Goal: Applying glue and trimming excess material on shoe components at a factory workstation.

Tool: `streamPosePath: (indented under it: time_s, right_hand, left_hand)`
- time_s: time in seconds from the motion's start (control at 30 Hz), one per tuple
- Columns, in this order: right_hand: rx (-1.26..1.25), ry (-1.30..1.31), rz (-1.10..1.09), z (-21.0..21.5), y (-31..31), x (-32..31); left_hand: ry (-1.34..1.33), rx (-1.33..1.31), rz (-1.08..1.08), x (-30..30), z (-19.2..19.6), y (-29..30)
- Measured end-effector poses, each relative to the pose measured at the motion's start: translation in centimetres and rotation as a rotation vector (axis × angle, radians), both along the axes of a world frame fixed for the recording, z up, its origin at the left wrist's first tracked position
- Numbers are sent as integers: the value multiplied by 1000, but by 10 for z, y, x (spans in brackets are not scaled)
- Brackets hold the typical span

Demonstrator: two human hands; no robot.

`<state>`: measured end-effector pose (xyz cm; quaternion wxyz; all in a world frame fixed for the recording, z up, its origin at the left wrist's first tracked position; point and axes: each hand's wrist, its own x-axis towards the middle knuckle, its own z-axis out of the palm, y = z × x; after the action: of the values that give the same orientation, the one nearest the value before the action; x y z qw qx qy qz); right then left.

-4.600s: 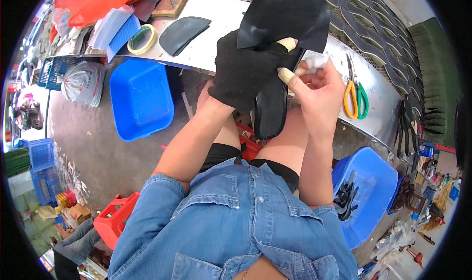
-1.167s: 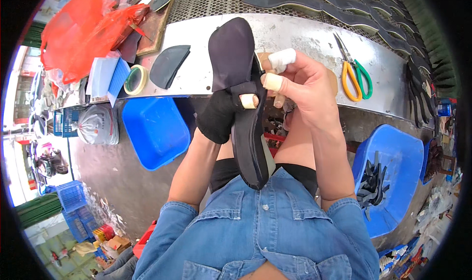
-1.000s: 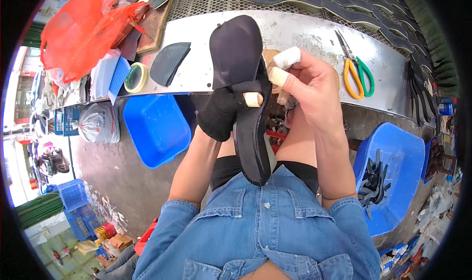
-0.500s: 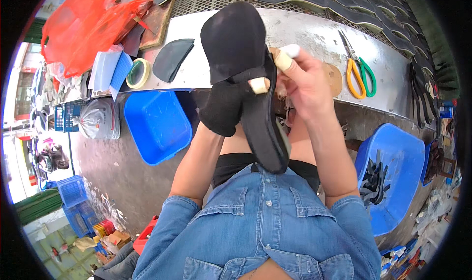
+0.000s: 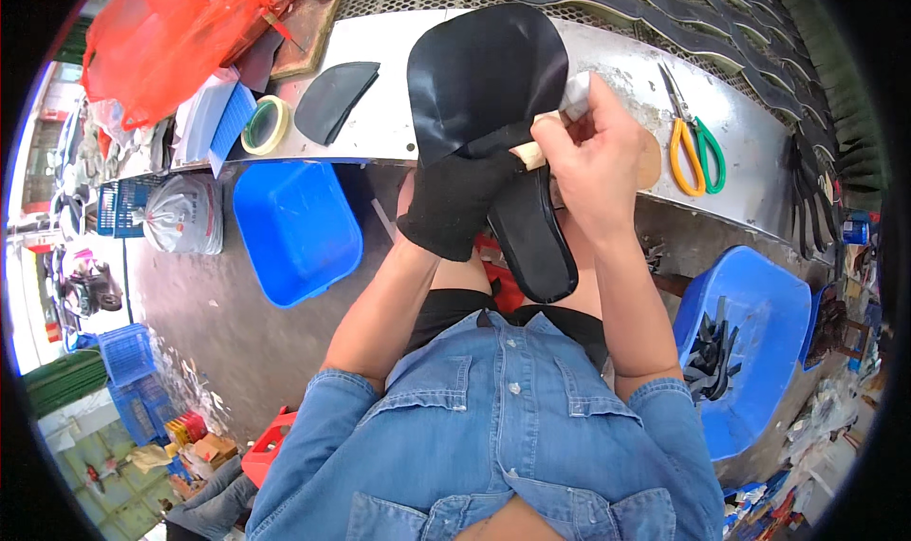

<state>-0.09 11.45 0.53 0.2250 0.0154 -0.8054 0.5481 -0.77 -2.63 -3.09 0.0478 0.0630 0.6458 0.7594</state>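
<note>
a: since half a second ago the shoe [image 5: 517,152] has tipped further forward, so its broad black toe end now covers more of the metal bench [image 5: 607,76], and the right hand [image 5: 593,157] has slid up along its edge.

b: how is it held?

a: left hand [image 5: 455,204], in a black glove, is wrapped around the middle of the shoe from underneath, fingers closed on it. one taped fingertip shows at the edge. right hand is bare with taped fingertips [image 5: 572,93], bunched together and pinching the shoe's right edge up near the toe end.

b: which way does the shoe run?

a: long axis goes away from the body: heel end points down toward the lap, just below the right wrist, and the wide toe end rises beyond both sets of fingers. so the shoe lies to the left of the right fingers and above the left ones.

b: which hand is nearer the edge being worked?

a: right one, it sits directly on it. left only carries the weight.

b: anything close by?

a: yellow and green scissors [image 5: 691,142] lie right of the right fingers, a roll of tape [image 5: 265,125] and a dark cut piece [image 5: 334,100] well left of the glove, a blue tub [image 5: 294,228] below those.
</note>
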Motion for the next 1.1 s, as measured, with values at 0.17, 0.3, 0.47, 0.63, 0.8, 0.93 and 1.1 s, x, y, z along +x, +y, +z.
streamPosePath:
  time_s: [0.17, 0.3, 0.47, 0.63, 0.8, 0.93, 1.1]
  right_hand:
    - [-454, -109, 318, -15, 13, -6]
    - [-478, -65, 59, 7, 3, 6]
    - [-407, -153, 162, 5, 14, -10]
    - [-798, -223, 196, -9, 10, -13]
    - [-623, -386, 245, -27, 29, 10]
    - [-551, -411, 361, -25, 30, 12]
    - [-448, -317, 320, -31, 13, 8]
  left_hand:
    - [-199, 95, -15, -1, 1, 0]
    - [-185, 218, 15, 1, 12, 6]
    - [-258, 122, 5, 7, 17, 3]
    - [-337, 163, -60, -1, 21, 3]
    - [-122, 134, 113, -6, 13, 9]
    - [-74, 169, 140, -1, 10, 13]
    - [-39, 138, 194, 1, -6, 12]
